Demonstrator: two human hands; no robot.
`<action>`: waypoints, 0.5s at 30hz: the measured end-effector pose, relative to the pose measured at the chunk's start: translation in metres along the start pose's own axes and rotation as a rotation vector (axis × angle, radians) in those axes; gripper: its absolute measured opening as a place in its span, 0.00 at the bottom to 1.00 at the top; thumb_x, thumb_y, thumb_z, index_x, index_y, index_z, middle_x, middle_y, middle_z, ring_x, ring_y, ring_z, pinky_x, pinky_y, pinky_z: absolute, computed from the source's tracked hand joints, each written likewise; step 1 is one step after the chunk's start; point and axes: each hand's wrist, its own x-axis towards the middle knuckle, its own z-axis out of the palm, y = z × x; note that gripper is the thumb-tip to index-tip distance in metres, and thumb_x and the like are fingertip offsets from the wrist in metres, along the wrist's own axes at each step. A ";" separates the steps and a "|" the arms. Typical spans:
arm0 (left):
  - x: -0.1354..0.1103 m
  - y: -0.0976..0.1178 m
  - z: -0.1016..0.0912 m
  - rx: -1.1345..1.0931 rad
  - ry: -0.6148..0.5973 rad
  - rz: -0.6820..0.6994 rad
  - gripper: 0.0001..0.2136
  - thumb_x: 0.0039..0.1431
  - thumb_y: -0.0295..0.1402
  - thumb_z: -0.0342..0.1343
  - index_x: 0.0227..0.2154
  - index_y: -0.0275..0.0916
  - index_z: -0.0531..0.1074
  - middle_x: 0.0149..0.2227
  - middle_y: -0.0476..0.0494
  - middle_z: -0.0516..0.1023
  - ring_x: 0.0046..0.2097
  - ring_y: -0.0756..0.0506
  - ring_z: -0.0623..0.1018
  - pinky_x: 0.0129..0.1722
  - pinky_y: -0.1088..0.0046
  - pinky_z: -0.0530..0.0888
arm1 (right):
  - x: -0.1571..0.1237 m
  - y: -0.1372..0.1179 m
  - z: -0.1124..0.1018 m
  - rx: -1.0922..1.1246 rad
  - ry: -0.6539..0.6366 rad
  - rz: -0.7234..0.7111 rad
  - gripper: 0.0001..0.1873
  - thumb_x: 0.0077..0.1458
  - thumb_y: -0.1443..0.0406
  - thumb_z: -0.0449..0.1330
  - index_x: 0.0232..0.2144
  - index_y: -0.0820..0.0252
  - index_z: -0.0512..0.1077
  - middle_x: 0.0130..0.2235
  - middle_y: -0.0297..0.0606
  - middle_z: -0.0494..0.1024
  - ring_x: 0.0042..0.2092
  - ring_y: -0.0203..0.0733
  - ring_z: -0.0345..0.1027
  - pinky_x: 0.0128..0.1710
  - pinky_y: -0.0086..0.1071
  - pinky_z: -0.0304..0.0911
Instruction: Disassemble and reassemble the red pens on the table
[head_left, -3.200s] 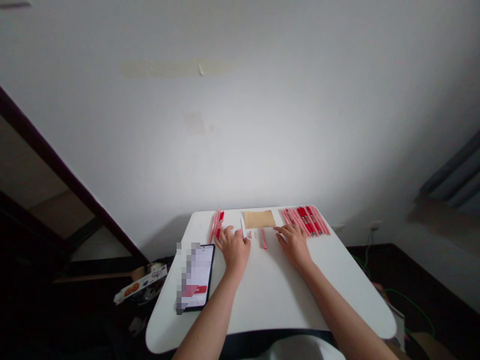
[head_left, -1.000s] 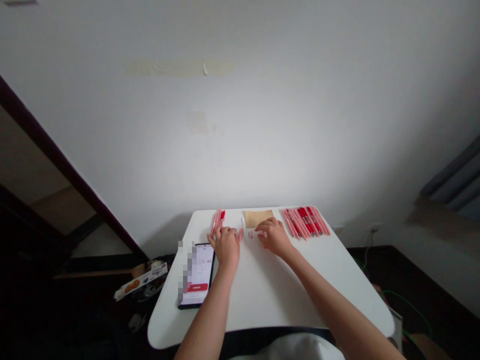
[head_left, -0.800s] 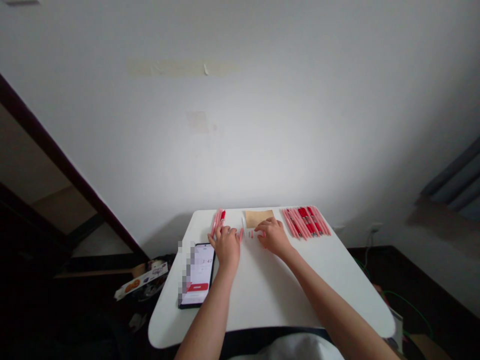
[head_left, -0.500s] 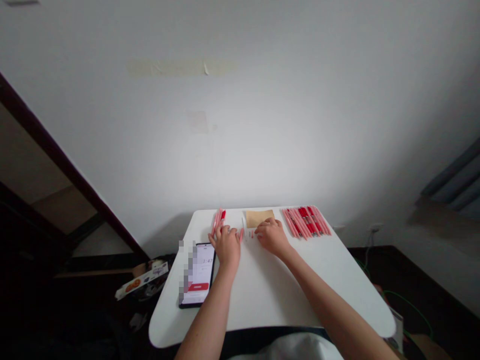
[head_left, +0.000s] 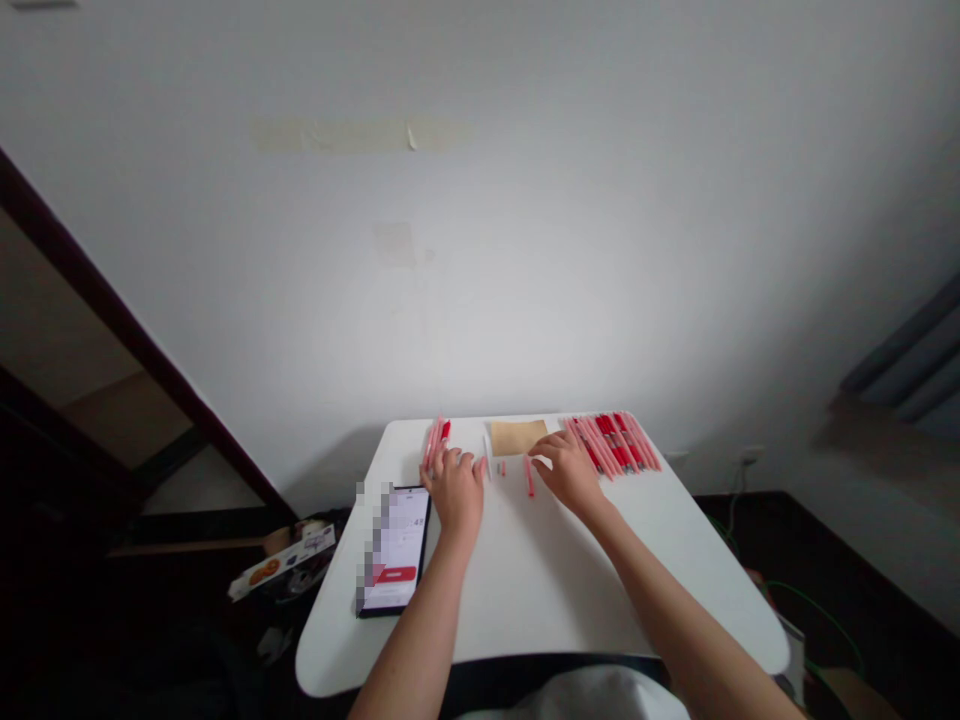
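My right hand (head_left: 568,473) is curled near the middle of the table, thumb and forefinger at the upper end of a short red and pink pen part (head_left: 529,478). Its lower end points toward me. My left hand (head_left: 456,492) rests palm down with fingers apart, just below a small group of pink and red pens (head_left: 436,443). A pink piece (head_left: 483,466) shows beside its thumb, partly hidden. Between the hands lie tiny pen pieces (head_left: 502,468) and a thin whitish clear strip or tube (head_left: 488,458).
A tan paper square (head_left: 517,437) lies at the back of the white table (head_left: 525,590). Several pink and red pens (head_left: 613,445) lie in a row at the back right. A phone (head_left: 397,550) with its screen lit is left of my left forearm. The wall stands behind the table.
My right hand has moved right, away from the tiny pieces, and the red and pink pen part now shows at its fingertips. My left hand has barely moved.
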 end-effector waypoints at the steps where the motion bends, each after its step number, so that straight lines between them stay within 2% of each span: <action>1: 0.000 0.001 0.000 -0.012 0.004 0.017 0.11 0.61 0.36 0.48 0.38 0.43 0.76 0.48 0.41 0.76 0.56 0.38 0.65 0.59 0.46 0.55 | -0.002 0.002 0.000 -0.018 0.004 0.012 0.09 0.57 0.67 0.57 0.36 0.54 0.78 0.41 0.40 0.78 0.48 0.47 0.62 0.48 0.42 0.56; 4: -0.001 0.007 -0.001 -0.061 -0.001 0.062 0.09 0.60 0.33 0.49 0.36 0.43 0.76 0.48 0.44 0.76 0.57 0.39 0.65 0.60 0.48 0.55 | -0.010 0.005 0.003 -0.075 0.015 0.054 0.08 0.56 0.67 0.58 0.35 0.53 0.78 0.41 0.39 0.78 0.49 0.49 0.61 0.49 0.43 0.55; 8: -0.005 0.014 0.004 -0.137 -0.019 0.109 0.07 0.58 0.35 0.53 0.36 0.45 0.76 0.47 0.45 0.76 0.58 0.38 0.65 0.60 0.45 0.53 | -0.017 0.007 0.006 -0.122 0.002 0.089 0.07 0.56 0.66 0.59 0.35 0.53 0.78 0.41 0.38 0.79 0.49 0.48 0.60 0.50 0.42 0.52; 15: -0.009 0.018 0.013 -0.160 -0.017 0.154 0.04 0.53 0.33 0.59 0.33 0.45 0.76 0.48 0.45 0.75 0.58 0.36 0.64 0.59 0.42 0.53 | -0.021 0.009 0.009 -0.117 0.015 0.107 0.07 0.56 0.65 0.61 0.34 0.51 0.79 0.39 0.38 0.79 0.48 0.47 0.60 0.48 0.41 0.50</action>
